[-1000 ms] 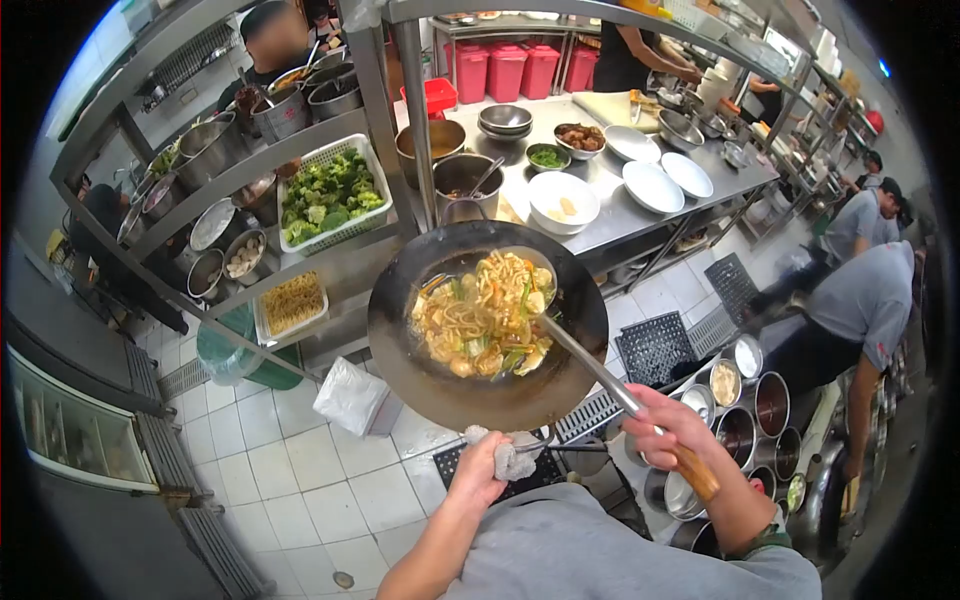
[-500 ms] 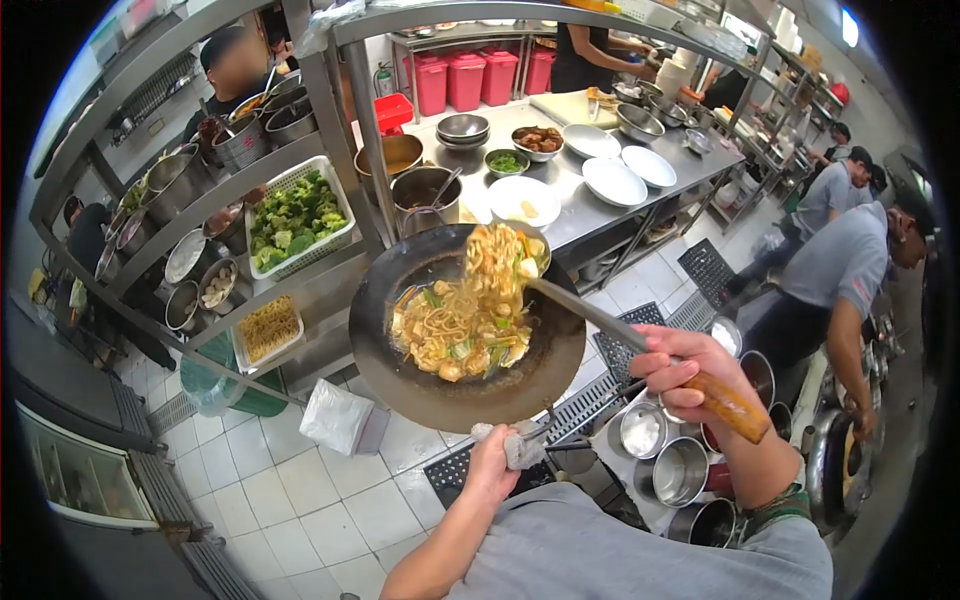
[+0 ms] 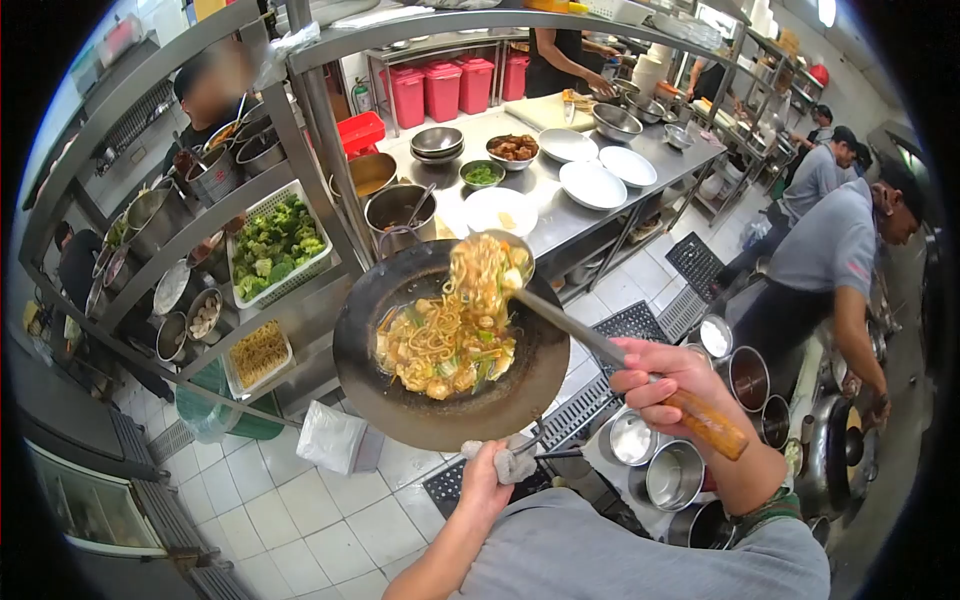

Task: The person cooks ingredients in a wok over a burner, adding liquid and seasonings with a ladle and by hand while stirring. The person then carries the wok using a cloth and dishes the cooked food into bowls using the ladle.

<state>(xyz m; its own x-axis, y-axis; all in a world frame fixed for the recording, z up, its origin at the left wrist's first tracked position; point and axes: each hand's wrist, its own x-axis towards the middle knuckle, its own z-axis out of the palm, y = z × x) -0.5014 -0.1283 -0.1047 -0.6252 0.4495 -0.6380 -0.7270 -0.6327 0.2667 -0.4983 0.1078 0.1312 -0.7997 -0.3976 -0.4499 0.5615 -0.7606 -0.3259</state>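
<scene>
My left hand (image 3: pixel 488 478) is closed round the near handle of a dark wok (image 3: pixel 400 418), with a grey cloth (image 3: pixel 514 462) between palm and metal. In the wok lie noodles (image 3: pixel 440 345) with vegetables and sauce. My right hand (image 3: pixel 665 385) grips the wooden handle of a long cooking ladle (image 3: pixel 580 330). The ladle's bowl is over the far right part of the wok, heaped with noodles, and strands hang from it to the food below. The wok is held up in front of me, above the floor and before the steel counter.
Beyond the wok, a steel counter (image 3: pixel 560 228) bears white plates (image 3: pixel 593 186) and bowls. Left stands a rack with a broccoli basket (image 3: pixel 280 250) and a noodle tray (image 3: pixel 258 358). Metal pots (image 3: pixel 675 474) stand at my right, where a co-worker (image 3: pixel 825 245) leans over a stove. A white-wrapped box (image 3: pixel 335 437) is on the floor.
The camera view has shifted, so the wok appears slightly lower and to the left. Both hands keep their grips, and the ladle still holds noodles over the wok.
</scene>
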